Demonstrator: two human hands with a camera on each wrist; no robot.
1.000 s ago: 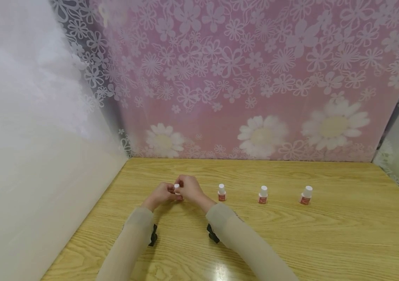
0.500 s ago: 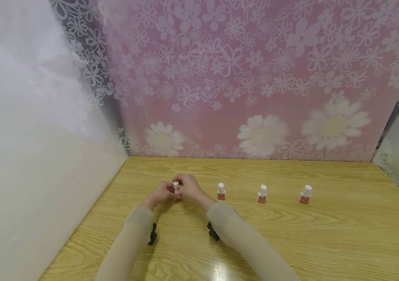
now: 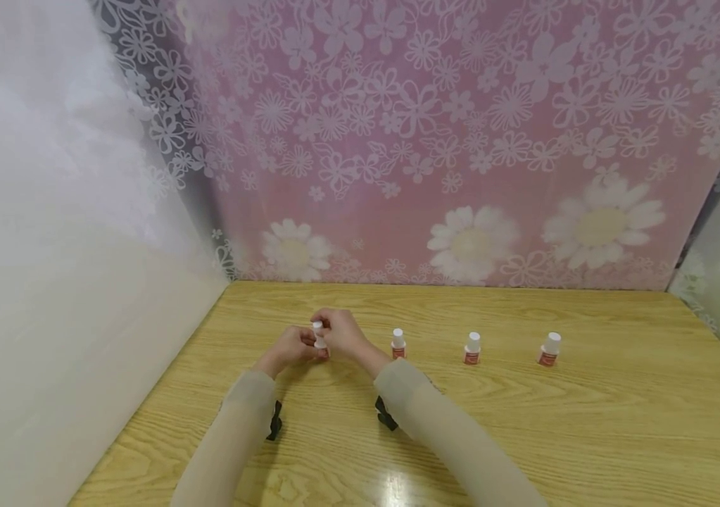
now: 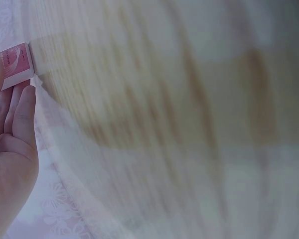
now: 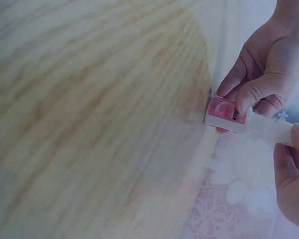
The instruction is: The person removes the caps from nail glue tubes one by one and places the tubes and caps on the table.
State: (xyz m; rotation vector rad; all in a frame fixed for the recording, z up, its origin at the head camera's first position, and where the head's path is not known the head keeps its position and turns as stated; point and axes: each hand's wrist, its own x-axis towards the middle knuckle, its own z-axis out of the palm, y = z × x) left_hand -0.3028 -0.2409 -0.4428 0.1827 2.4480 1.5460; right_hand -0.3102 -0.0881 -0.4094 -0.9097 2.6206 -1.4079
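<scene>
At the left of the table, my left hand [image 3: 290,348] grips a small white bottle [image 5: 223,113] with a pink-red label, its thumb and fingers round the body. The bottle's base is close over the wood in the wrist views. My right hand [image 3: 342,332] pinches the white cap [image 5: 285,133] above it. A pale, narrow stretch shows between cap and label in the right wrist view, where the bottle's neck is. In the left wrist view, the labelled lower part of the bottle [image 4: 17,64] shows beyond the left fingers; its top is hidden.
To the right stand three similar capped bottles in a row: one beside the right wrist [image 3: 398,343], one in the middle [image 3: 472,348] and one farthest right [image 3: 550,349]. A flowered pink curtain [image 3: 398,176] hangs behind the wooden table [image 3: 588,436]; a white sheet [image 3: 81,282] closes the left side.
The right hand has risen slightly, and the white cap in its fingers stands higher over the bottle. The left hand keeps its grip in nearly the same place.
</scene>
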